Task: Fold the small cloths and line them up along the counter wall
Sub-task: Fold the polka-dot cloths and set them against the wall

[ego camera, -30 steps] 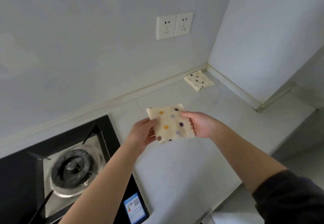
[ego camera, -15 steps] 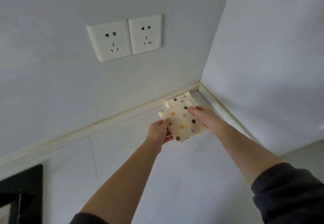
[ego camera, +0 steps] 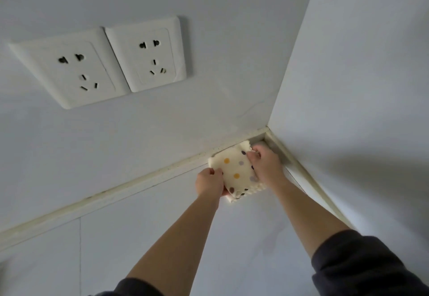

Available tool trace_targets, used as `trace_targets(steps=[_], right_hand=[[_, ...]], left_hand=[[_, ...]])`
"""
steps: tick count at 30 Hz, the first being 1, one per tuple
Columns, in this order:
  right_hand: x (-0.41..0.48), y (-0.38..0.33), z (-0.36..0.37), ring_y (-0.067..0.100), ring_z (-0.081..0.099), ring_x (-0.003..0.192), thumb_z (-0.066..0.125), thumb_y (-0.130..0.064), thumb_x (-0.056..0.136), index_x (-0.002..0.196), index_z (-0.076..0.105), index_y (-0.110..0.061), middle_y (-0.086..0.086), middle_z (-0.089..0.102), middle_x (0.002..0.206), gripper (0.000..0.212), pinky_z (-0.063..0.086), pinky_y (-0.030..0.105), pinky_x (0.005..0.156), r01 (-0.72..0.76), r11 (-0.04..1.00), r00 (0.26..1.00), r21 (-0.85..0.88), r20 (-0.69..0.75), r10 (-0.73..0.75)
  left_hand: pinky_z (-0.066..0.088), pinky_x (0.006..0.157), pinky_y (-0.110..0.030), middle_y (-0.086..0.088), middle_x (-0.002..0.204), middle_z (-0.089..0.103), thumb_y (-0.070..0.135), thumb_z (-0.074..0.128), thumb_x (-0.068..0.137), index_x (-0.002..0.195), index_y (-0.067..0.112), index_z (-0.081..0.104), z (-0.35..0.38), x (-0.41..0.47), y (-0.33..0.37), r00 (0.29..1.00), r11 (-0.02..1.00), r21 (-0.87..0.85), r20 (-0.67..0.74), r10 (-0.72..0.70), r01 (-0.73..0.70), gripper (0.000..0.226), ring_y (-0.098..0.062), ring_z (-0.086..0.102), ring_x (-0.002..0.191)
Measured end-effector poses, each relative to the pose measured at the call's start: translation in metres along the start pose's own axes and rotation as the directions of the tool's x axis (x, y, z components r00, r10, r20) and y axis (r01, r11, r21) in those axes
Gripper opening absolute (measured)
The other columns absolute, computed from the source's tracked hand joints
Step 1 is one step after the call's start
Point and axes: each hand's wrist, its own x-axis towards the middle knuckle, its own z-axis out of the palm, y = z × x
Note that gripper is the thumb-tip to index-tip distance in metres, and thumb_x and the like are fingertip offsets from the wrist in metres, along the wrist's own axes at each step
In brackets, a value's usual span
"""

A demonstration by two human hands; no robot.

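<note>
Folded dotted cloth [ego camera: 234, 168] is low over the worktop [ego camera: 232, 237] corner, by the back-wall trim [ego camera: 139, 184]. Left hand [ego camera: 209, 182] pinches its near-left edge; right hand [ego camera: 267, 165] grips the far corner. The scalloped edge [ego camera: 255, 188] beneath looks like another cloth, so probably overlapping and not yet lined up. Side wall [ego camera: 359, 110] blocks the right; there's open room to the left along the trim.

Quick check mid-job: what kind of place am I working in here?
Probably a home kitchen, in a wall corner: a pale counter meets the wall at a sealing strip, a double socket sits just above, and the left hand and right hand hold a dotted cloth.
</note>
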Motion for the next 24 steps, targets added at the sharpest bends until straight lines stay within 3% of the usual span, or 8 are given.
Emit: trace_targets(steps=[4,7,10,12,14,17,21,24], right_hand=[[-0.001,0.000,0.002,0.024,0.061,0.091,0.056,-0.026,0.092,0.114,0.056,-0.012,0.003,0.064,0.097,0.026,0.038,0.027,0.067,0.011,0.996,0.998,-0.086,-0.064,-0.017],[-0.010,0.002,-0.006,0.032,0.059,0.096,0.057,-0.015,0.087,0.119,0.054,-0.009,0.011,0.061,0.107,0.033,0.047,0.038,0.076,0.229,0.920,0.936,-0.318,-0.189,-0.298],[-0.018,0.011,-0.007,0.030,0.054,0.120,0.042,-0.016,0.090,0.123,0.057,-0.006,0.011,0.059,0.127,0.038,0.043,0.041,0.098,0.497,0.770,0.801,-0.400,-0.129,-0.584],[-0.020,0.015,-0.002,0.020,0.032,0.141,0.025,-0.029,0.095,0.138,0.047,-0.007,0.007,0.043,0.147,0.053,0.029,0.042,0.113,0.567,0.718,0.809,-0.405,0.108,-0.578],[-0.020,0.019,0.003,0.010,0.001,0.146,0.004,-0.043,0.091,0.150,0.024,-0.012,0.001,0.017,0.159,0.070,0.012,0.040,0.120,0.562,0.709,0.827,-0.427,0.325,-0.459],[-0.018,0.028,0.009,0.006,-0.018,0.141,-0.011,-0.047,0.084,0.153,0.002,-0.016,-0.004,-0.004,0.160,0.076,-0.001,0.037,0.119,0.538,0.662,0.839,-0.522,0.405,-0.363],[-0.019,0.029,0.012,0.009,-0.010,0.146,-0.013,-0.046,0.083,0.153,0.001,-0.017,-0.004,-0.004,0.161,0.077,-0.004,0.039,0.118,0.519,0.634,0.852,-0.574,0.406,-0.330],[-0.021,0.018,0.009,0.011,-0.009,0.147,-0.015,-0.047,0.083,0.153,0.000,-0.018,-0.005,-0.006,0.161,0.077,-0.002,0.044,0.118,0.493,0.619,0.864,-0.612,0.429,-0.263]], left_hand=[[0.059,0.071,-0.043,-0.011,0.095,0.065,0.016,0.045,0.093,0.098,0.009,0.053,0.004,-0.002,0.007,0.997,0.990,0.134,-0.070,0.042,-0.032,0.011,-0.031,0.068,0.080],[0.051,0.072,-0.037,-0.003,0.103,0.055,0.023,0.054,0.090,0.102,0.014,0.038,-0.004,-0.010,0.000,0.948,0.909,0.344,-0.125,0.293,-0.235,0.021,-0.024,0.060,0.083],[0.042,0.084,-0.031,0.000,0.119,0.051,0.030,0.048,0.091,0.118,0.012,0.046,-0.016,-0.022,-0.022,0.654,0.484,0.633,0.047,0.755,-0.605,0.033,-0.018,0.051,0.106],[0.037,0.101,-0.038,-0.003,0.140,0.046,0.039,0.028,0.090,0.135,0.010,0.043,-0.014,-0.022,-0.030,0.564,0.189,0.746,0.287,0.774,-0.639,0.055,-0.020,0.042,0.130],[0.017,0.115,-0.045,-0.002,0.159,0.015,0.048,0.003,0.086,0.150,0.013,0.019,-0.010,-0.016,-0.030,0.632,0.039,0.795,0.449,0.632,-0.605,0.075,-0.017,0.009,0.147],[-0.003,0.117,-0.048,0.004,0.155,-0.022,0.053,-0.016,0.078,0.151,0.018,-0.006,-0.007,-0.004,-0.036,0.704,-0.028,0.817,0.513,0.491,-0.576,0.082,-0.013,-0.026,0.139],[-0.009,0.115,-0.048,0.000,0.157,-0.020,0.052,-0.017,0.077,0.151,0.018,-0.008,-0.007,-0.001,-0.038,0.751,-0.049,0.843,0.502,0.429,-0.535,0.082,-0.014,-0.029,0.138],[-0.006,0.116,-0.050,0.000,0.160,-0.013,0.048,0.005,0.095,0.152,0.018,-0.001,-0.007,-0.005,-0.026,0.778,-0.013,0.850,0.489,0.394,-0.527,0.065,-0.014,-0.018,0.145]])
